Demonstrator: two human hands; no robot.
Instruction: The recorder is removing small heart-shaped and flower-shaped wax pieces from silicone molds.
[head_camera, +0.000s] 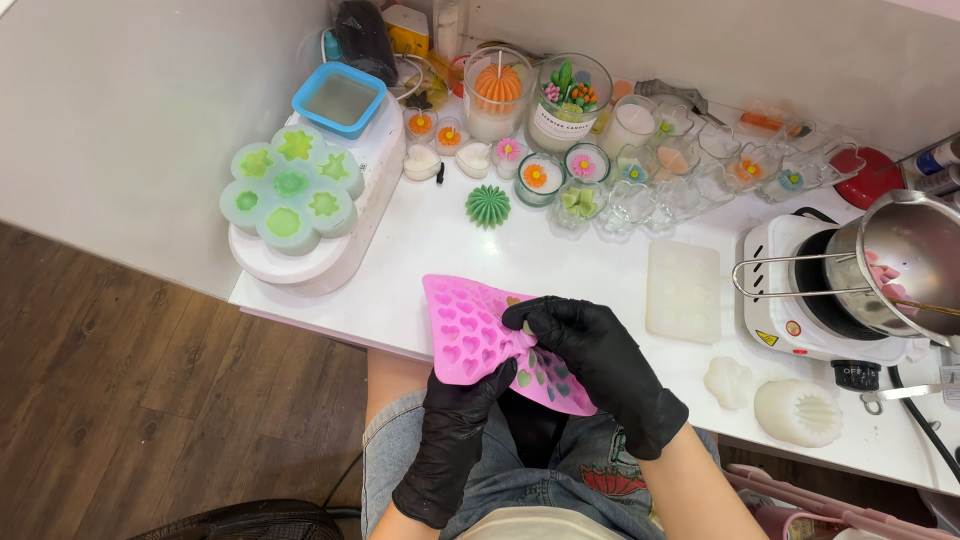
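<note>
Both gloved hands grip a pink heart-cavity mold (480, 335) over the lap at the white tabletop (560, 260) edge: left hand (455, 440) pinches its underside, right hand (590, 350) presses on top; a few cavities seem to hold green and pink pieces.

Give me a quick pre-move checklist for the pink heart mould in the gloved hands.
1. Left hand grips the pink mould from below: ok.
2. Right hand on top, fingers pressing the cavities: ok.
3. Mould level: not ok, it is bent and tilted over the lap.
4. Cavities filled: partly; several near the right hand hold green or beige pieces, others look empty.
5. Free spot on the white table ahead: ok.
6. Hotplate off: cannot tell.
</note>
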